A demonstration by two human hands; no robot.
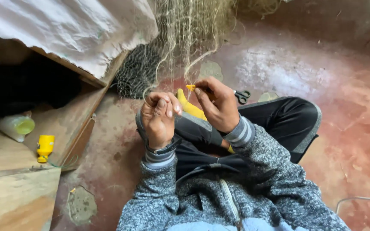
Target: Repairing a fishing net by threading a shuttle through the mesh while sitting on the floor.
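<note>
The fishing net (pixel 185 38) runs off the top edge, so where it hangs from cannot be seen. The right hand (pixel 219 107) covers most of the yellow netting needle (pixel 191 87); only its tip shows. The scissors (pixel 241 96) are half hidden behind that hand. The white sack (pixel 65 30) is cut off at the top left.

A pair of scissors (pixel 242 96) with dark handles lies on the worn red floor (pixel 343 98), far right of centre. On the left, a yellow bottle (pixel 45 147) lies on a wooden board (pixel 9 149), with a pale spool (pixel 16 126) with a greenish end just beyond it, near a dark opening. A crumpled white sack (pixel 73 30) hangs over the wooden frame (pixel 103 75) at the far left, and a thin white wire (pixel 360 199) curves at the near right edge.
</note>
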